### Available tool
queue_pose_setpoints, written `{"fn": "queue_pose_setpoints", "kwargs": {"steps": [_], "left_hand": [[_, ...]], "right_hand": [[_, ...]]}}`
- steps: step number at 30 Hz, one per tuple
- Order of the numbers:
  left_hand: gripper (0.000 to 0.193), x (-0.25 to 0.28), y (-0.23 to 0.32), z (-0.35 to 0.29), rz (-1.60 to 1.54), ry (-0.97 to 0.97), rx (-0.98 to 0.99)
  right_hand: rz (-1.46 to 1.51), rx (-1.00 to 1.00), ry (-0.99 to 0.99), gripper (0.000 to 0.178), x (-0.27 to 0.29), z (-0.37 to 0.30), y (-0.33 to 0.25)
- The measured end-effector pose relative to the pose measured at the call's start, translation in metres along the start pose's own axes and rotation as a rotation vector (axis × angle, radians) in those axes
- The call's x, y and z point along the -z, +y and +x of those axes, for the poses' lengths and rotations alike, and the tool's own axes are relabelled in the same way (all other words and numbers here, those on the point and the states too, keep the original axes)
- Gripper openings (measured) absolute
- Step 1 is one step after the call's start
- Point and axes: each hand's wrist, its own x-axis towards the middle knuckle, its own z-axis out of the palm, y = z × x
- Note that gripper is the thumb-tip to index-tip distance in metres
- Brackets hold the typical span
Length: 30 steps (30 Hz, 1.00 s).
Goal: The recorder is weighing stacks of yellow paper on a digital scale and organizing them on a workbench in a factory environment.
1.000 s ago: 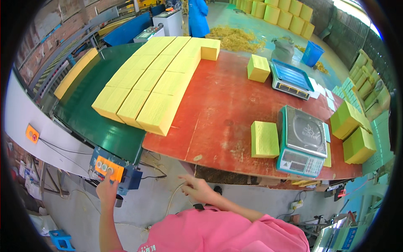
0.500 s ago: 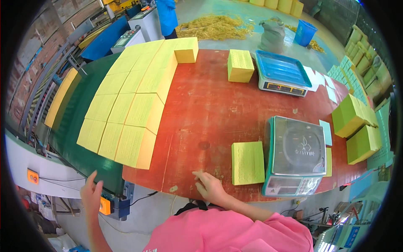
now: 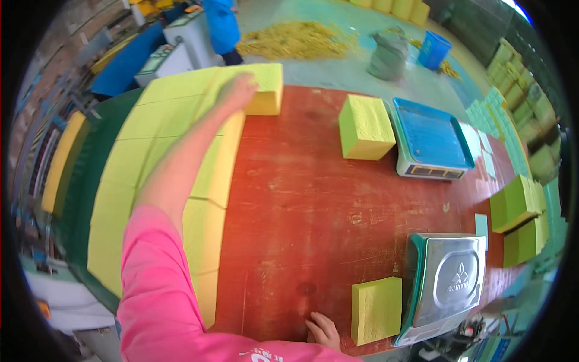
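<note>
Rows of yellow block-like paper stacks (image 3: pixel 175 114) stand close together along the left side of the red table (image 3: pixel 289 199). My left arm reaches over them, and my left hand (image 3: pixel 238 92) is at the far end of the rows, touching or just above the stack at the far right corner. Its fingers are blurred, so their grip is unclear. My right hand (image 3: pixel 324 330) rests on the near part of the table with fingers loosely spread and nothing visible in them. A single yellow paper stack (image 3: pixel 377 311) stands right of it.
A scale with a clear cover (image 3: pixel 449 277) stands at near right. Farther back is a scale with a blue tray (image 3: pixel 433 134), beside a yellow stack (image 3: pixel 367 127). More stacks (image 3: pixel 515 205) stand at the right edge. A person in blue (image 3: pixel 221 27) is beyond the table.
My left hand has swung from the near left, beside the green surface, to the far end of the yellow rows. The view has shifted; my right hand stays by the table's near edge.
</note>
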Motion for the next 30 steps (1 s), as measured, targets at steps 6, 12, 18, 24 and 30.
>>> {"fn": "queue_pose_setpoints", "kwargs": {"steps": [6,12,18,24,30], "left_hand": [[0.056,-0.085,-0.043,0.111,0.483,0.070,-0.185],[0.061,-0.121,-0.051,0.135,0.623,-0.289,-0.261],[0.059,-0.120,0.013,0.082,0.282,-0.133,-0.117],[0.062,-0.070,0.100,-0.068,0.193,-0.134,-0.247],[0.062,-0.006,0.196,-0.209,0.152,-0.238,-0.217]], "right_hand": [[0.936,-0.715,-0.089,0.048,0.005,-0.004,-0.012],[1.388,-1.225,0.164,0.042,0.003,0.003,-0.027],[0.397,-0.598,0.066,0.033,-0.021,0.000,-0.020],[-0.031,-0.045,-0.079,0.041,0.009,0.011,-0.009],[0.197,0.051,0.125,0.038,0.013,-0.007,0.006]]}}
